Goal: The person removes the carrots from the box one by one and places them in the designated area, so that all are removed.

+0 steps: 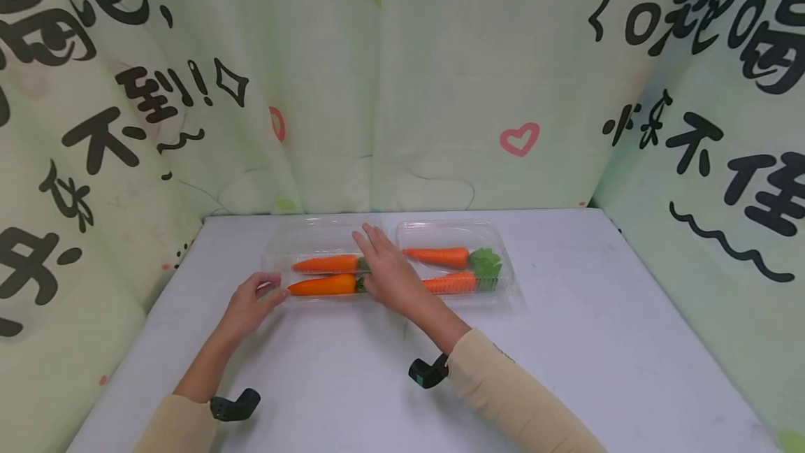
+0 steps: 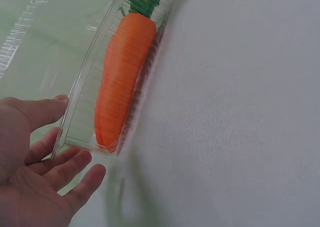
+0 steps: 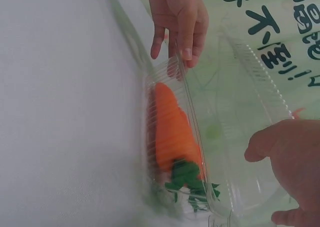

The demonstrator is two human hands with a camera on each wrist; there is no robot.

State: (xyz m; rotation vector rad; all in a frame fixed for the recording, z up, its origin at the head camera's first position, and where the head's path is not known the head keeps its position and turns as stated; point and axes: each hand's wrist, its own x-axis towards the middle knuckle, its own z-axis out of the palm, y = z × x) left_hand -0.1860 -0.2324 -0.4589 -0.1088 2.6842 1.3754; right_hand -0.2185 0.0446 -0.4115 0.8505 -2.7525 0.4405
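Two orange carrots [image 1: 322, 286] with green tops lie in a clear plastic box [image 2: 84, 69] at the back of the table. Its clear lid [image 1: 308, 235] stands open on the far side. My left hand [image 1: 248, 306] holds the box's left end, thumb at the rim and fingers beneath, as the left wrist view shows. Above the box's right end, my right hand [image 1: 393, 272] has its fingers extended and overlaps the carrots' green tops. In the right wrist view its thumb [image 3: 259, 149] is in front of the lid.
A second clear plastic box [image 1: 497, 236] stands close on the right, with two more carrots [image 1: 443, 256] and leafy green tops [image 1: 486, 264] inside. The white table [image 1: 566, 341] meets printed curtains [image 1: 440, 89] at the back and sides.
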